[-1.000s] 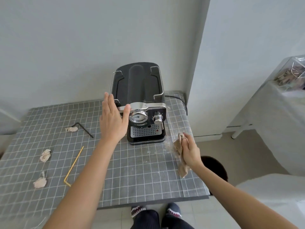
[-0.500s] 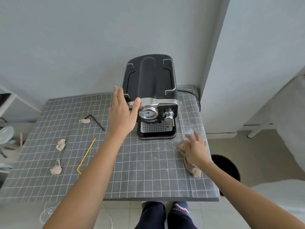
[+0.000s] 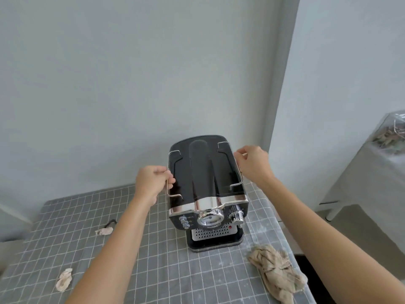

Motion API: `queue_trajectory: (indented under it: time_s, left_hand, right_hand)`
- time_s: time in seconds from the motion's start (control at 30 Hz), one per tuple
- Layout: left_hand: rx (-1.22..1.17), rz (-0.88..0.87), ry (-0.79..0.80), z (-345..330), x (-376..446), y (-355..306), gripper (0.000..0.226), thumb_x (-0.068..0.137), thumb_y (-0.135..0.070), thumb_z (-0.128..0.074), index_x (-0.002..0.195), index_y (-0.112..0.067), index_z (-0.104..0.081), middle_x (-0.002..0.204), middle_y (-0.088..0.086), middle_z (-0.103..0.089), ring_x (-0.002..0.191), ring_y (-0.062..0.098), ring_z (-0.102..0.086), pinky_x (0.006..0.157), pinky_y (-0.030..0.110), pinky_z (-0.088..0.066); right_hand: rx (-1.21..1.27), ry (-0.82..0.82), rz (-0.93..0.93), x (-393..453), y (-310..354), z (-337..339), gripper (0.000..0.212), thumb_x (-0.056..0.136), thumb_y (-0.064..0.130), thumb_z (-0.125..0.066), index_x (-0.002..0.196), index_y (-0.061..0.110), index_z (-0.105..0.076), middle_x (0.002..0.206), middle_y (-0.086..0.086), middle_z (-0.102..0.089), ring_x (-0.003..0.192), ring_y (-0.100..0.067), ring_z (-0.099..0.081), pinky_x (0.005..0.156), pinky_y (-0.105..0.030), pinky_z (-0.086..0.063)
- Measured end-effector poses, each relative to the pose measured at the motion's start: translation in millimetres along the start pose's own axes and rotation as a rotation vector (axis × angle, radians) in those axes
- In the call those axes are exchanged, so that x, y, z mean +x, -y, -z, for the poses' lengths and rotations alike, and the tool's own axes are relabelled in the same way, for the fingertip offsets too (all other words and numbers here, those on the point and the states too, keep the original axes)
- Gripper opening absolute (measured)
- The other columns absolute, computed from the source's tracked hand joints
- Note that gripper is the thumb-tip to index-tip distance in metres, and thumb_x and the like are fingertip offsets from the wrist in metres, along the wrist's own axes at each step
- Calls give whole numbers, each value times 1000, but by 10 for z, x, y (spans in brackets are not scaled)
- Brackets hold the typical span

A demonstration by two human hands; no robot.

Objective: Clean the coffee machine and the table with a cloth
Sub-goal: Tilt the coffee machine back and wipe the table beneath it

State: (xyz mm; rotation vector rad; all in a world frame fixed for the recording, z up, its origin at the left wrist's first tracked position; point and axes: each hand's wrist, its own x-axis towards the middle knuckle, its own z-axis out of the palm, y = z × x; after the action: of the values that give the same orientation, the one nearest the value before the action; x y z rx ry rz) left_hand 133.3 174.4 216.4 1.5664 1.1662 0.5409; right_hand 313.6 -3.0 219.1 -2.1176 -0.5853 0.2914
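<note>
A black and chrome coffee machine [image 3: 206, 185] stands at the back right of the table [image 3: 171, 270], which wears a grey grid-pattern cover. My left hand [image 3: 151, 183] is closed around the wire rail on the machine's left top edge. My right hand [image 3: 254, 163] grips the wire rail on its right top edge. The beige cloth [image 3: 276, 268] lies crumpled on the table to the right of the machine's front, free of both hands.
Crumpled beige scraps lie on the left of the table, one [image 3: 105, 231] by a dark hex key and one [image 3: 64, 279] near the front. A wall rises close behind the machine. A covered grey piece of furniture [image 3: 372, 183] stands to the right.
My right hand has let go of the cloth, which now lies on the table, and risen to the machine's right rail. My left hand moved from the front up to the left rail.
</note>
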Motion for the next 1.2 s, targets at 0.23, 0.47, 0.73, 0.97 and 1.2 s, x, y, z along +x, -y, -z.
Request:
queue_trajectory:
  time_s: [0.23, 0.47, 0.73, 0.97, 1.2]
  left_hand:
    - [-125, 119, 231, 52, 192, -51, 14, 93, 2, -54, 81, 3, -60, 67, 12, -57, 45, 10, -55, 44, 20, -53]
    - [74, 34, 337, -20, 543, -333, 23, 96, 1, -48, 75, -1, -57, 65, 8, -51, 35, 3, -44, 34, 13, -38]
    - [425, -164, 417, -329, 796, -728, 24, 96, 1, -44, 78, -5, -59, 69, 5, -51, 44, 7, -43, 29, 9, -26]
    - [577, -384, 473, -610, 795, -761, 19, 96, -4, -49, 105, 2, -65, 93, 8, -60, 64, 3, -49, 38, 0, -33]
    - [585, -423, 525, -740, 806, -630, 21, 98, -10, -51, 103, 3, -66, 75, 8, -58, 69, 11, -52, 69, 13, -42]
  right_hand:
    - [47, 165, -194, 95, 97, 30, 30, 88, 9, -58, 60, 5, -65, 50, -1, -56, 37, -10, -41, 40, -15, -35]
    - [216, 80, -306, -264, 79, 5, 30, 94, 14, -52, 70, 4, -66, 49, 8, -62, 40, -8, -41, 38, -15, -34]
    - [629, 31, -341, -961, 260, -218, 34, 95, 10, -58, 62, 4, -57, 70, -8, -77, 42, -1, -54, 38, -12, -37]
    - [900, -50, -433, -1254, 287, -537, 29, 93, 7, -60, 65, 7, -55, 70, -8, -76, 52, -3, -64, 40, -10, -38]
    - [934, -117, -475, -1382, 282, -736, 25, 92, 9, -63, 67, 9, -58, 77, -15, -77, 50, 1, -65, 40, -9, -40]
